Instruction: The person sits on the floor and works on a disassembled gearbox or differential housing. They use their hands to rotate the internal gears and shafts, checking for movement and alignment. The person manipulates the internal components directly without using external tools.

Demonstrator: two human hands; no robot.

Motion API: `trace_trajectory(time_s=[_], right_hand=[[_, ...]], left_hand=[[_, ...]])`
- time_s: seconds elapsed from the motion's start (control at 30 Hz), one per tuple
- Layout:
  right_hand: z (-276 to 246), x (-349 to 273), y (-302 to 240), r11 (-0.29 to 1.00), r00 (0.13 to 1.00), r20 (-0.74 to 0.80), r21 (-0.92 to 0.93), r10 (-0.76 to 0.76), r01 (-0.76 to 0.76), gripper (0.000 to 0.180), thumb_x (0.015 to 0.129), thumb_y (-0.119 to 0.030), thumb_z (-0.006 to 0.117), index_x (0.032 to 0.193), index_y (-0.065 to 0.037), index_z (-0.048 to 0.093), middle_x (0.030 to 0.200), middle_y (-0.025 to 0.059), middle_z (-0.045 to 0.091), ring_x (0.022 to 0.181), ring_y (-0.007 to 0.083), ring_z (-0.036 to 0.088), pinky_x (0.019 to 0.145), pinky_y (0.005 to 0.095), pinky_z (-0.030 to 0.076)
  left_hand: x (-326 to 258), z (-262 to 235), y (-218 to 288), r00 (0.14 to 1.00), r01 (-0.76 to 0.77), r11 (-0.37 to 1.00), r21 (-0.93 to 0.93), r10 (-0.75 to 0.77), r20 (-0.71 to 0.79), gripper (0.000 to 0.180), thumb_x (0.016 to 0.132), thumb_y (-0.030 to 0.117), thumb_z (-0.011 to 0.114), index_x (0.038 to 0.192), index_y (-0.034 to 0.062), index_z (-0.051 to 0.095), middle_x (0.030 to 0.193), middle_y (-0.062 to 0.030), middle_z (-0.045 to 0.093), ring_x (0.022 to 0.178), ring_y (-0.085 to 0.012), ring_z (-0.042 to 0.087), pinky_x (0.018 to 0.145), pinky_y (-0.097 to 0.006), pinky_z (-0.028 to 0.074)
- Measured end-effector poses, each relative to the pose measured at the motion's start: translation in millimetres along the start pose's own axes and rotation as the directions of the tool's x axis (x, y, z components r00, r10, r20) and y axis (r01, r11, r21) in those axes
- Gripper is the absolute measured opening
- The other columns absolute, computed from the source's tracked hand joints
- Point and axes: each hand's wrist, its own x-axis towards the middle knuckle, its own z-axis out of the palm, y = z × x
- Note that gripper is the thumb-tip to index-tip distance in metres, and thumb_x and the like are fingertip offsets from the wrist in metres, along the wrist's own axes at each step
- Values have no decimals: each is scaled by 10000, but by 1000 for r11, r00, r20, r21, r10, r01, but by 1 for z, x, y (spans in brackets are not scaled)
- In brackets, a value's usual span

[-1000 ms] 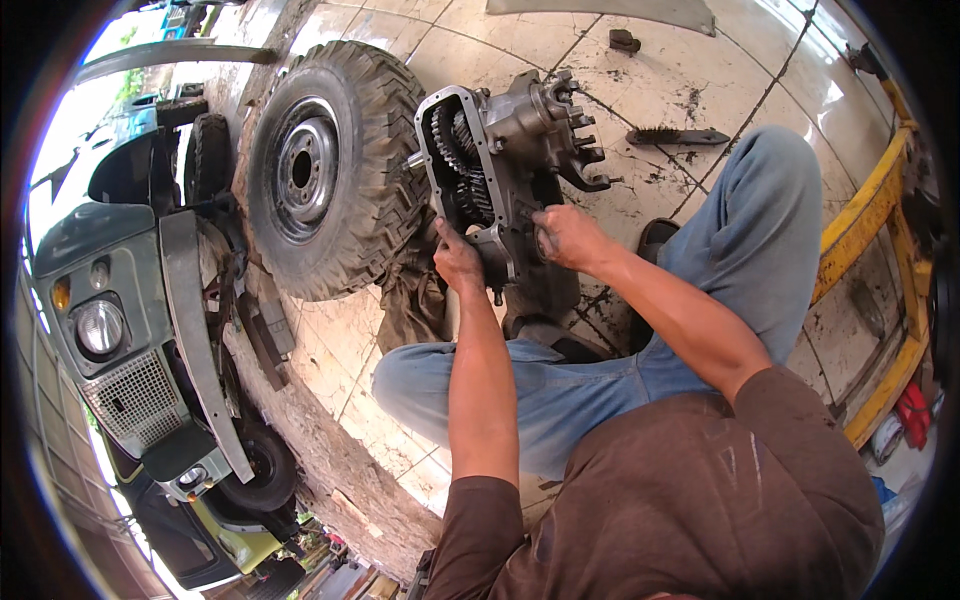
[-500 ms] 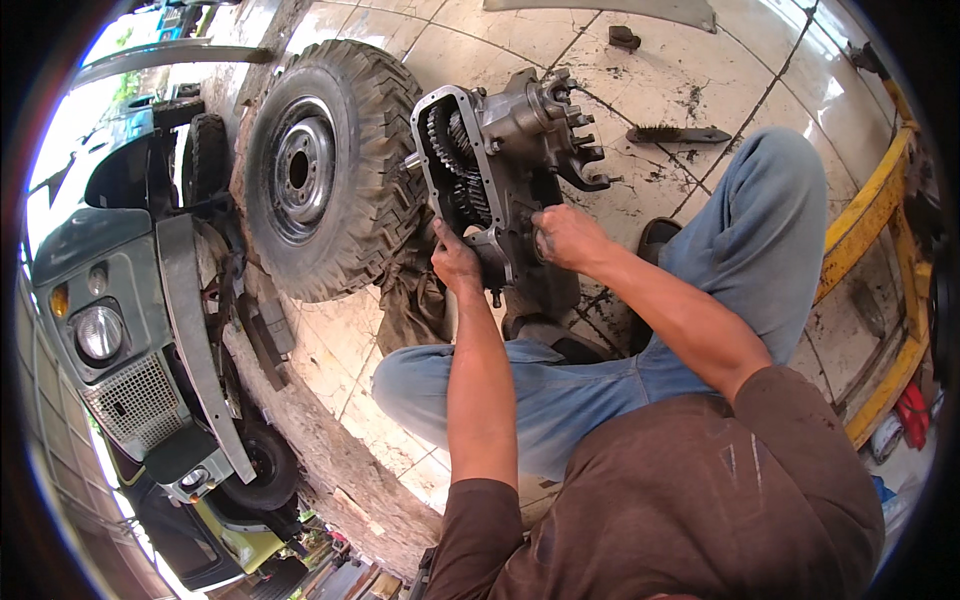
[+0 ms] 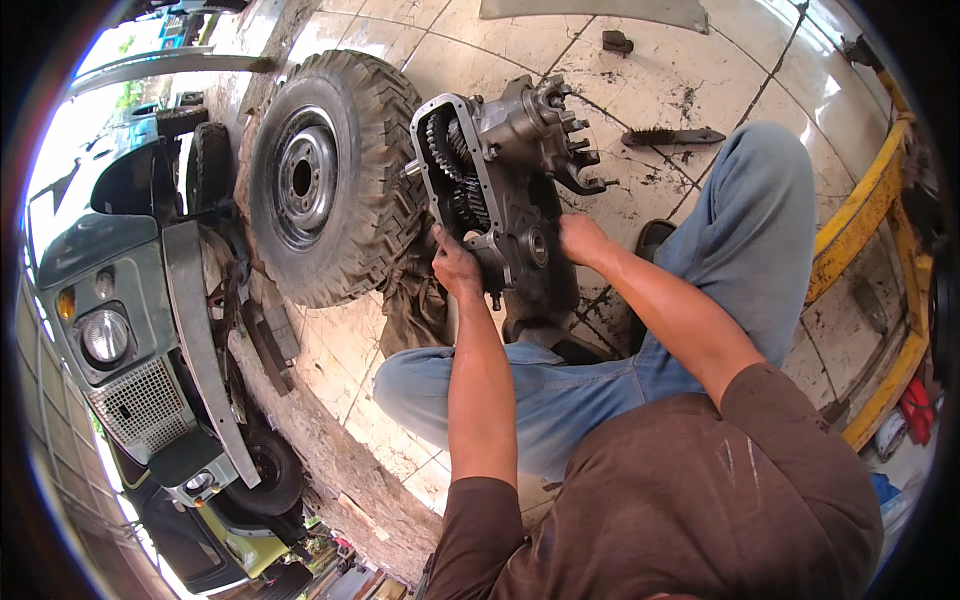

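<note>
An open gearbox [image 3: 512, 190] of dark, oily metal rests in front of my shins. Toothed gears [image 3: 460, 170] show inside its flanged opening. My left hand [image 3: 457, 263] grips the near left end of the casing, thumb up along the edge and fingers partly hidden. On the casing's near right part, a round bearing [image 3: 538, 245] sits uncovered in its bore. My right hand [image 3: 583, 240] is curled just right of that bearing, close against the casing's side; its fingertips are hidden, and whether it holds anything cannot be seen.
A large knobbly tyre on a rim [image 3: 335, 180] stands left of the gearbox, beside a dark rag [image 3: 415, 310]. Beyond lie a brush [image 3: 674, 136] and a small metal block [image 3: 617, 42] on stained tiles. A yellow frame [image 3: 855, 235] stands right; a parked vehicle [image 3: 120, 340] is left.
My right hand has moved right, off the bearing, which now shows. The left hand keeps its grip on the casing. The whole view has shifted slightly.
</note>
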Motion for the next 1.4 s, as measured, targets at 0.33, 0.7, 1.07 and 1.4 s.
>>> trace_trajectory(time_s=[0.33, 0.7, 1.07, 1.4], right_hand=[[-15, 4, -28, 977, 979, -164, 195, 123, -90, 209, 782, -75, 623, 920, 69, 684, 966, 349, 659, 968, 497, 645, 870, 556, 519], [-49, -32, -61, 974, 962, -202, 94, -186, 208, 148, 823, -79, 602, 899, 9, 695, 840, 267, 678, 842, 470, 663, 742, 538, 541], [-48, -18, -56, 985, 969, -229, 122, -91, 121, 164, 825, -72, 589, 897, 20, 703, 813, 273, 671, 812, 460, 665, 736, 526, 544], [-41, -2, -36, 999, 991, -128, -38, -28, 23, 220, 830, -140, 620, 977, -12, 723, 913, 268, 689, 893, 454, 668, 809, 521, 546]], left_hand=[[0, -1, -5, 999, 31, 1000, 1, -31, -17, 983, 937, 775, 320, 957, -125, 714, 875, -333, 691, 871, -500, 650, 819, -537, 470], [4, 3, 4, 1000, -23, 1000, -6, 23, 3, 962, 944, 757, 346, 978, -132, 712, 869, -346, 685, 865, -493, 657, 806, -527, 479], [1, 6, 3, 1000, 5, 999, -32, -4, 21, 950, 941, 754, 363, 1022, -126, 710, 918, -325, 705, 911, -484, 665, 845, -511, 484], [2, -2, 2, 1000, 27, 1000, 5, -27, 15, 911, 944, 737, 366, 1072, -95, 716, 975, -340, 699, 979, -500, 659, 884, -521, 488]])
